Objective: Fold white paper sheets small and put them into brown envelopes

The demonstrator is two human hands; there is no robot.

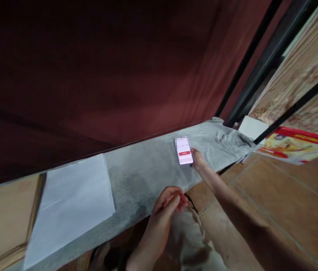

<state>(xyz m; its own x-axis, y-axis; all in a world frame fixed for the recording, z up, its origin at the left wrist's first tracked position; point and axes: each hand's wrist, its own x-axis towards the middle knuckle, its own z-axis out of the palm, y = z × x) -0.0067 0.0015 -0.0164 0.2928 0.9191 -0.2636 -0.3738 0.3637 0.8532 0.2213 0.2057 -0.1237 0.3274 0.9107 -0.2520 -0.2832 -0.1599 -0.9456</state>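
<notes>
My right hand [197, 159] grips the right edge of a smartphone [184, 155] with a lit screen. A red button shows in the lower half of that screen, and its top part is blurred. The phone is over a grey cloth-like surface [144, 165]. Nearer to me, above my knee, my left hand [168, 201] is closed, its thumb lying against curled, reddish fingers. Whether anything is inside those fingers is hidden.
White paper sheets [74, 203] lie on the grey surface at left, beside a stack of tan board [6, 222]. Behind hangs a dark red cloth [119, 75]. Black metal bars [249, 56] rise at right, near a red and yellow printed sheet [300, 145] on the tiled floor [291, 192].
</notes>
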